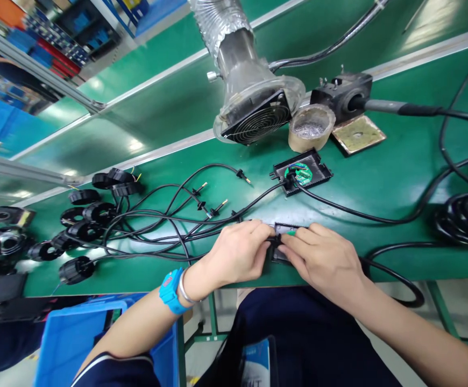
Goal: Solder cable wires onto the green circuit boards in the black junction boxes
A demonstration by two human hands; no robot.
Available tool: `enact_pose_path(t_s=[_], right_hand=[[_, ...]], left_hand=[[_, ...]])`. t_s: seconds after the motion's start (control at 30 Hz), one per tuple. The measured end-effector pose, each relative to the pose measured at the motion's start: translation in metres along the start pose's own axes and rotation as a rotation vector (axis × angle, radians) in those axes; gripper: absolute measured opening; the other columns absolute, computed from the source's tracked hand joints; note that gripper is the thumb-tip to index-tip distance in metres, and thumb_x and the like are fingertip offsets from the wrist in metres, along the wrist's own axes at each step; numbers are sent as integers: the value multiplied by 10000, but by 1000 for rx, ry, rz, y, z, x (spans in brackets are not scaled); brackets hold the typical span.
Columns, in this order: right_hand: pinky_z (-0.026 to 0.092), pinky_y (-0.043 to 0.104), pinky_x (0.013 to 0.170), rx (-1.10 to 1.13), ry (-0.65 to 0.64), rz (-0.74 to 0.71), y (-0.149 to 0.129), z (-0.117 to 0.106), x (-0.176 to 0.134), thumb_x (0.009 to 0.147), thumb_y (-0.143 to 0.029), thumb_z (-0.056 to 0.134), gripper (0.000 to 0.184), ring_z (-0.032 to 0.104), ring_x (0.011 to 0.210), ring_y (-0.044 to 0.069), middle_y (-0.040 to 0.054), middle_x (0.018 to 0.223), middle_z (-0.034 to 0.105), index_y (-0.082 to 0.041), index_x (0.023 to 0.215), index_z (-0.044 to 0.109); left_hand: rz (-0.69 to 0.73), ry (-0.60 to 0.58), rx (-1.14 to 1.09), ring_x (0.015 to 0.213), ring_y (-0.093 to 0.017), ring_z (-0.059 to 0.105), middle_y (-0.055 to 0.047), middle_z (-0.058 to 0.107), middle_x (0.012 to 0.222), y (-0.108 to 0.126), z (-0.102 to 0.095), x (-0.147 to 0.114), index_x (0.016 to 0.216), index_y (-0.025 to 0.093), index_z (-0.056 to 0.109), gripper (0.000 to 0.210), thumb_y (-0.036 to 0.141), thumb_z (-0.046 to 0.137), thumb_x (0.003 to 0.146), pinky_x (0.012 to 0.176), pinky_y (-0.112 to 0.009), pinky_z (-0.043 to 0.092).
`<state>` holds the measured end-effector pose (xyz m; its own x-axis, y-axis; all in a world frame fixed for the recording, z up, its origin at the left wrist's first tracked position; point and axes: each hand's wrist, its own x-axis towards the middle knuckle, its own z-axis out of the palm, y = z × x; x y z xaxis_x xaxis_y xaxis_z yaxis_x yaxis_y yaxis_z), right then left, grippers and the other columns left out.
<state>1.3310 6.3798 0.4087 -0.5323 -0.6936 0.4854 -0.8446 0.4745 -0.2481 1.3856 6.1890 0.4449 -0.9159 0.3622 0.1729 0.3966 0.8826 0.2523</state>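
Both hands meet over a black plastic housing at the front of the bench, with a bit of green circuit board showing under the fingers. My left hand is closed, thumb and fingers pinching a black cable at the housing's left side. My right hand is closed too, its fingertips pressed on the same cable's black fitting from the right. The fingers hide most of the fitting. Just beyond lies a second open housing with a round green circuit board and black cables running to it.
A fume extractor hangs above the bench. Behind are a solder pot, a soldering iron in its stand and a sponge tray. Cables with round black parts lie left; coiled cable lies right. Another person sits far left.
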Motion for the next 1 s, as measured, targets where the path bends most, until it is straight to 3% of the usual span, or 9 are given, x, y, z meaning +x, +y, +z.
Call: enact_pose_path(t_s=[0.07,0.13,0.23,0.37,0.57,0.73,0.83,1.0], right_hand=[[309,287,631,-11,20,2,0,1,1,879,-259,579,151,406,671,148,-1,664,562,-176,808,684],[297,288,622,-23,26,6,-1,2,2,880,-255,571,193,387,666,151,10,646,545,-173,729,659],[292,296,629,-11,7,16,-3,1,2,892,-219,534,247,374,661,154,23,633,530,-170,668,624],[289,304,632,20,-12,19,-5,-1,3,883,-185,522,246,385,671,154,27,632,520,-170,650,598],[296,308,634,17,-10,33,-7,-1,3,878,-166,524,258,385,669,153,15,629,509,-177,622,550],[311,305,654,-22,-23,37,-7,-2,2,881,-190,533,217,409,682,154,12,658,539,-179,674,596],[326,306,676,-33,-19,42,-7,0,0,879,-208,549,154,436,699,154,14,702,584,-179,766,650],[335,306,669,-55,6,46,-8,1,0,873,-228,575,125,455,691,146,4,718,615,-182,914,684]], left_hand=[[-67,-129,-103,816,-165,615,-47,633,1010,4,-7,6,1177,165,505,394,239,554,793,661,-269,491],[-88,-241,-96,800,-170,628,-35,634,1003,6,-12,14,1203,198,506,395,312,563,829,652,-271,495],[-31,-346,-49,741,-160,626,-9,637,861,4,-15,26,992,201,580,181,337,530,885,616,-249,463],[70,-414,-68,638,-130,582,10,618,743,-3,-20,34,817,183,550,147,320,544,870,561,-227,413],[103,-282,-184,670,-110,582,5,620,757,-13,-12,24,895,173,600,168,311,505,892,585,-206,420],[1,-158,-330,797,-119,648,-9,683,879,-20,2,12,1012,183,585,204,346,557,892,712,-207,485],[-38,-135,-426,820,-105,666,-10,705,923,-22,2,7,1065,172,563,199,271,572,893,735,-191,504],[119,-2,-136,724,-108,662,4,697,801,-23,4,7,974,176,600,189,110,440,897,670,-215,500]])
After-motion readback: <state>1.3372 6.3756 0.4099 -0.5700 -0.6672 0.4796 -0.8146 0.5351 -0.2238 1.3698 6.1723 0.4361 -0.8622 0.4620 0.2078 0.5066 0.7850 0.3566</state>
